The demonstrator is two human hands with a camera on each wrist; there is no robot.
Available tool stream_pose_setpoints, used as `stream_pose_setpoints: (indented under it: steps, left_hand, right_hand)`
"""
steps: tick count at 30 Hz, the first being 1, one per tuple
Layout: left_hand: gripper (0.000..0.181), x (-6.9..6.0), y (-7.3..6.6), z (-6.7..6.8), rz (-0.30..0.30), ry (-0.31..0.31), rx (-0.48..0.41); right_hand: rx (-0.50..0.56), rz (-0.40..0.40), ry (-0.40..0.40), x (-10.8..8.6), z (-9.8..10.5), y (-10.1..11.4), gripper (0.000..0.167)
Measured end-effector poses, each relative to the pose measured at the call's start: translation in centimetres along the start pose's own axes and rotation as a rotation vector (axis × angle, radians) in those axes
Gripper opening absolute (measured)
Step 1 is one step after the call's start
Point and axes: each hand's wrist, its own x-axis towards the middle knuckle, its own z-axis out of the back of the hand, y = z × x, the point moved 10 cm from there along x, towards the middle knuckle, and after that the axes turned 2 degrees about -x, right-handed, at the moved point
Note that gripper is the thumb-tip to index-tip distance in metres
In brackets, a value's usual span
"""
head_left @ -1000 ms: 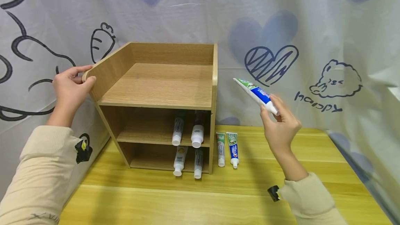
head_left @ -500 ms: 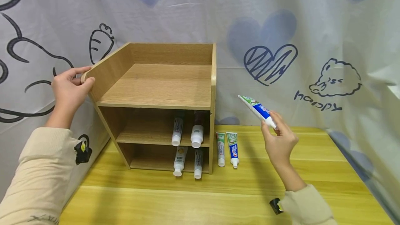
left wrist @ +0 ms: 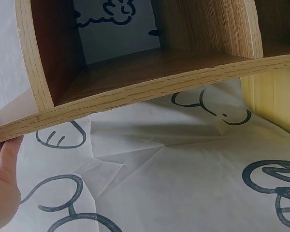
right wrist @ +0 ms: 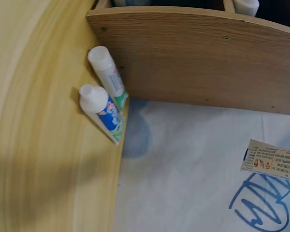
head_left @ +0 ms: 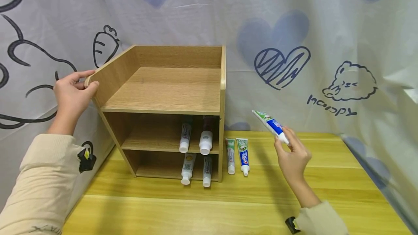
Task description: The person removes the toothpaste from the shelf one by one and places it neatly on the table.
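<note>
Left hand (head_left: 73, 91) pinches the front edge of the wood-grain shelf unit (head_left: 169, 88), and the left wrist view catches fingers on both faces of that board. Over on the right, the right hand (head_left: 294, 159) pinches a blue-and-green toothpaste tube (head_left: 270, 124) near its white cap, flat crimped tail tilted up, in the air with a gap to the unit's right panel! Two tubes (head_left: 243, 157) lie by that panel, toward the table's (head_left: 156, 213) rear edge. Four capped tubes (head_left: 185, 137) jut past the unit's front edge, two per lower tier. Right wrist view reveals the held tube's pale, small-print back.
</note>
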Motion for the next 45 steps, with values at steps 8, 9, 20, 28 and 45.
stream_pose_setpoints:
  steps: [8, 9, 20, 28, 45]
  left_hand:
    - [0.036, -0.1, -0.2, -0.2, -0.013, 0.002, -0.021]
    - [0.036, -0.2, -0.2, -0.2, -0.015, 0.004, -0.025]
    - [0.036, -0.1, -0.2, 0.0, -0.02, 0.001, -0.033]
    - [0.036, 0.0, 0.1, 0.0, -0.007, 0.003, -0.016]
    - [0.036, -0.1, -0.1, -0.1, -0.017, 0.004, -0.017]
  right_hand:
    - [-0.026, 0.012, -0.002, -1.2, 0.5, -1.0, 0.03]
    - [-0.024, 0.014, -0.001, -1.3, 0.5, -1.1, 0.03]
    - [-0.024, 0.005, 0.018, -3.1, 0.5, -2.3, 0.031]
    - [-0.052, -0.003, 0.017, -4.5, 0.6, -3.4, 0.031]
    - [-0.065, -0.016, 0.058, -7.1, -0.2, -5.4, 0.034]
